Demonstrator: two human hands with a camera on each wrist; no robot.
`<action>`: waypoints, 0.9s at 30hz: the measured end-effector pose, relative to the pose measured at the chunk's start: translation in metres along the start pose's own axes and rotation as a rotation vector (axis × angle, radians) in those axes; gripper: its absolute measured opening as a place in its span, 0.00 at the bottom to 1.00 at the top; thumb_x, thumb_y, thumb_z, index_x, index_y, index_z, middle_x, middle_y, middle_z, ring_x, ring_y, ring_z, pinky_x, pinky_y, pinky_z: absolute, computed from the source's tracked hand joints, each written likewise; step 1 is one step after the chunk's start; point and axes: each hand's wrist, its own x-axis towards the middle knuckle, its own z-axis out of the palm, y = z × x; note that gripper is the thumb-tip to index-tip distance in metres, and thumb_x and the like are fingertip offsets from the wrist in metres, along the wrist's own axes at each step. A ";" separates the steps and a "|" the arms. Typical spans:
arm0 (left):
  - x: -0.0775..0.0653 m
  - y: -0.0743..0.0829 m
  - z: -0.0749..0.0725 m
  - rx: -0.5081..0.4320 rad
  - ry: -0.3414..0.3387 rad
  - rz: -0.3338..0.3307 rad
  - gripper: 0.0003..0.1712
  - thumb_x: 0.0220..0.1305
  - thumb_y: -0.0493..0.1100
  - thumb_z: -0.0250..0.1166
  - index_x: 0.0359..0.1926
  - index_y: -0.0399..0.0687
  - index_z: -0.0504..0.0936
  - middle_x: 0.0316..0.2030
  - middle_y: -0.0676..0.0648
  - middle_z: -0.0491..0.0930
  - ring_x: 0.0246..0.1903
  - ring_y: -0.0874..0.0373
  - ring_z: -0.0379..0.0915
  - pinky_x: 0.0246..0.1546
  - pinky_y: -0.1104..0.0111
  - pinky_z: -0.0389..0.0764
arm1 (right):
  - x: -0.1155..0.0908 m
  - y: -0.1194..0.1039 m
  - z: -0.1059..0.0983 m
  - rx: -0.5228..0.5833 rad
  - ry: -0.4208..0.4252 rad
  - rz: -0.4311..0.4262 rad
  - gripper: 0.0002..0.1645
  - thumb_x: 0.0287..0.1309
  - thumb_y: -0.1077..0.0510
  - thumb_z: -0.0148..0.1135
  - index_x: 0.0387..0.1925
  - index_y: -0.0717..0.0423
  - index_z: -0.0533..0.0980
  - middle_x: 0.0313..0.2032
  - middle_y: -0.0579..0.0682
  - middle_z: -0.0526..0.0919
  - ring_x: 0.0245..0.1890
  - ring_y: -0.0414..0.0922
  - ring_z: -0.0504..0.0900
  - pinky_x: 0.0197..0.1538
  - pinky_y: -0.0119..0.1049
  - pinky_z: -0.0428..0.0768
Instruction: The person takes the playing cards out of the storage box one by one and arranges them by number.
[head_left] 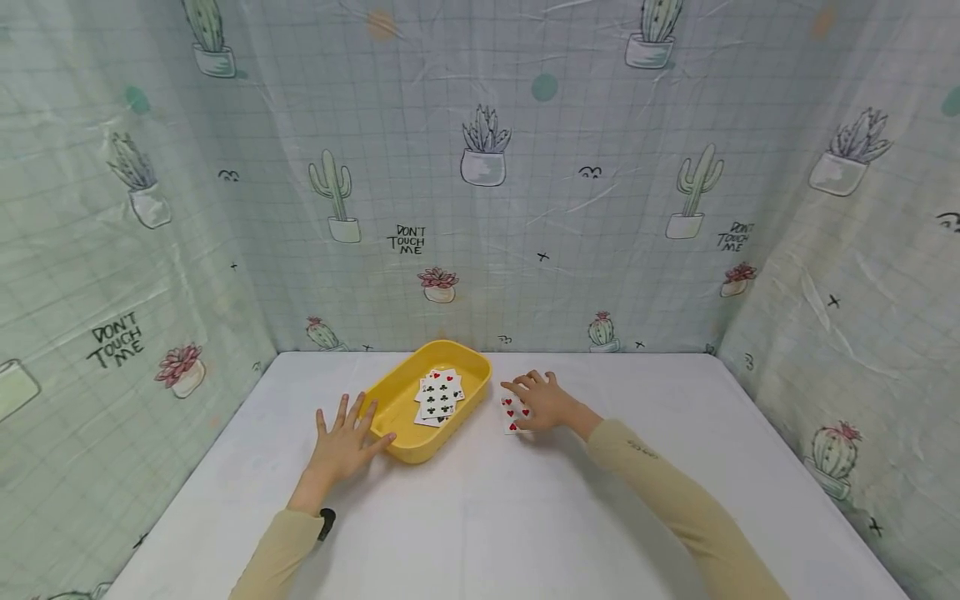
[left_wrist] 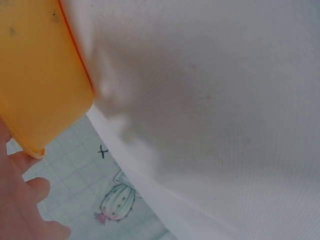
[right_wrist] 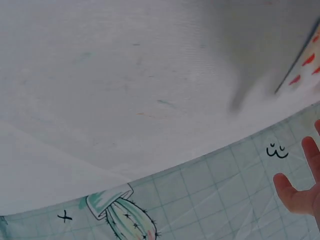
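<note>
A yellow plastic tray (head_left: 390,446) stands at an angle on the white table, with a loose pile of playing cards (head_left: 438,395) inside, a clubs card on top. My left hand (head_left: 343,450) rests against its near left end, fingers spread; the left wrist view shows these fingers (left_wrist: 37,190) beside the tray's rim (left_wrist: 35,150). Right of the tray, a hearts playing card (head_left: 512,414) lies face up under my right hand (head_left: 546,404). Thumb and index finger reach across that card, the others stretched out. In the right wrist view only part of the card (right_wrist: 308,60) appears.
The white table (head_left: 465,533) runs back to a patterned sheet (head_left: 525,208) that hangs behind it and along both sides. A dark band (head_left: 326,523) sits on my left wrist.
</note>
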 end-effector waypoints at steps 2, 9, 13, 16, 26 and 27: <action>0.000 0.000 0.001 0.009 0.000 0.003 0.48 0.56 0.72 0.43 0.67 0.45 0.52 0.69 0.39 0.44 0.68 0.38 0.31 0.59 0.36 0.28 | 0.003 -0.001 -0.005 0.028 0.027 0.007 0.41 0.52 0.40 0.55 0.65 0.46 0.55 0.59 0.50 0.65 0.58 0.50 0.61 0.56 0.62 0.57; 0.000 0.000 0.000 0.010 0.000 0.013 0.48 0.56 0.73 0.42 0.67 0.44 0.52 0.69 0.38 0.44 0.67 0.37 0.31 0.58 0.35 0.27 | 0.018 -0.011 -0.024 0.092 0.108 0.002 0.38 0.53 0.40 0.52 0.64 0.49 0.58 0.61 0.51 0.64 0.59 0.51 0.61 0.56 0.59 0.59; 0.001 0.000 -0.003 0.013 0.000 0.014 0.49 0.56 0.73 0.42 0.67 0.44 0.52 0.68 0.38 0.44 0.67 0.37 0.31 0.58 0.35 0.27 | 0.026 -0.018 -0.033 0.124 0.152 -0.029 0.37 0.54 0.41 0.53 0.63 0.50 0.59 0.62 0.51 0.62 0.59 0.51 0.61 0.55 0.58 0.59; 0.003 0.002 -0.005 0.010 -0.005 0.018 0.48 0.56 0.72 0.43 0.67 0.43 0.52 0.69 0.38 0.44 0.67 0.37 0.30 0.58 0.35 0.26 | 0.029 -0.025 -0.038 0.141 0.163 -0.027 0.37 0.54 0.42 0.53 0.63 0.48 0.58 0.63 0.50 0.61 0.60 0.51 0.60 0.56 0.58 0.59; 0.002 0.003 -0.007 0.020 -0.020 0.017 0.49 0.55 0.73 0.41 0.67 0.44 0.51 0.69 0.38 0.44 0.67 0.37 0.30 0.58 0.35 0.29 | 0.043 -0.054 -0.045 0.142 0.171 -0.015 0.39 0.54 0.37 0.52 0.64 0.48 0.58 0.62 0.51 0.63 0.60 0.53 0.61 0.57 0.59 0.59; 0.002 0.002 -0.006 0.019 -0.022 0.014 0.50 0.55 0.73 0.42 0.67 0.44 0.51 0.69 0.37 0.44 0.67 0.36 0.31 0.58 0.35 0.29 | 0.045 -0.057 -0.046 0.141 0.162 -0.017 0.39 0.54 0.37 0.51 0.64 0.48 0.58 0.62 0.51 0.62 0.61 0.54 0.60 0.57 0.60 0.58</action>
